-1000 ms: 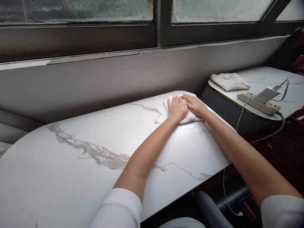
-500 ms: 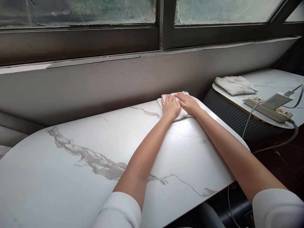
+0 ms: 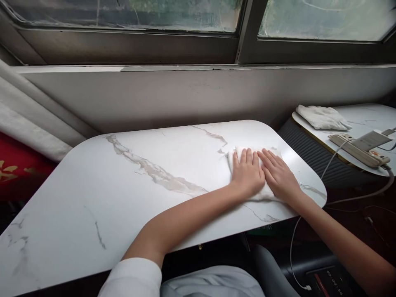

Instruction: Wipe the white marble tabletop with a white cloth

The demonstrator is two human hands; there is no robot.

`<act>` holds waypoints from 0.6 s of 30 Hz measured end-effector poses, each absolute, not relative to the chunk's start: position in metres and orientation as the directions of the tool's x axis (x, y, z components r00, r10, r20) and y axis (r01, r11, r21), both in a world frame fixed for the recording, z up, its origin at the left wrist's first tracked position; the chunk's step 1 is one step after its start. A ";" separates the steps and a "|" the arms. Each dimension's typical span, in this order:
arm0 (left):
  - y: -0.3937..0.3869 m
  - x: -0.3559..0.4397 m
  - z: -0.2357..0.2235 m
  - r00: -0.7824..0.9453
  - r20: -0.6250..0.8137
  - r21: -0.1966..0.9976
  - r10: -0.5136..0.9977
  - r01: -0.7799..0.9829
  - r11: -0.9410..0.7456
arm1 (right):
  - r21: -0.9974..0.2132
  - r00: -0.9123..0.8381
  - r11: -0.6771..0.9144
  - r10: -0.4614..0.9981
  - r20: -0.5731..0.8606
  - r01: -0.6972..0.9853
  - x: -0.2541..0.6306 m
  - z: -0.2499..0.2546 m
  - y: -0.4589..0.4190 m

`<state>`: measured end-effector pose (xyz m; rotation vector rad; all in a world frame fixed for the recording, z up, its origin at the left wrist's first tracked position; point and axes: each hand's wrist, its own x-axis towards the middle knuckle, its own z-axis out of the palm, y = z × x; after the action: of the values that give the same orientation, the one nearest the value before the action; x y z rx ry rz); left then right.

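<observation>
A folded white cloth (image 3: pixel 232 159) lies flat on the white marble-patterned tabletop (image 3: pixel 130 198), toward its right end. My left hand (image 3: pixel 247 175) presses down on the cloth's left part, palm down with fingers stretched out. Beside it, my right hand (image 3: pixel 281 177) rests flat on the cloth's right part, fingers also extended. The hands nearly touch each other, and they cover much of the cloth. Neither hand is closed around it.
On a second table at the right lie another white cloth (image 3: pixel 323 117) and a power strip (image 3: pixel 359 150) with a charger (image 3: pixel 371 140) plugged in. Cables hang between the tables. A wall (image 3: pixel 154 95) and window stand behind; a pale curtain (image 3: pixel 27 111) hangs at left.
Both hands have drawn the cloth from the table's far edge back toward me. The view has turned left, bringing the curtain and a red fabric into sight.
</observation>
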<state>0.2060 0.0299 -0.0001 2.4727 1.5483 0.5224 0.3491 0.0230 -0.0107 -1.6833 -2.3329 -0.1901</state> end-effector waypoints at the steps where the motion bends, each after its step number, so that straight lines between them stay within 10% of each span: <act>1: 0.016 0.203 0.001 0.417 0.190 0.325 0.889 0.827 -0.458 | -0.044 -0.296 0.322 0.910 0.291 0.946 0.348 -0.011 0.007; 18: 0.020 0.147 0.003 0.382 0.111 0.301 0.917 0.867 -0.397 | -0.028 -0.339 0.352 0.917 0.209 0.936 0.288 -0.005 0.024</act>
<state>0.1473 0.0201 0.0027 2.4451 1.6003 0.3873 0.2878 0.0241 -0.0052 -1.6819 -2.4223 -0.1443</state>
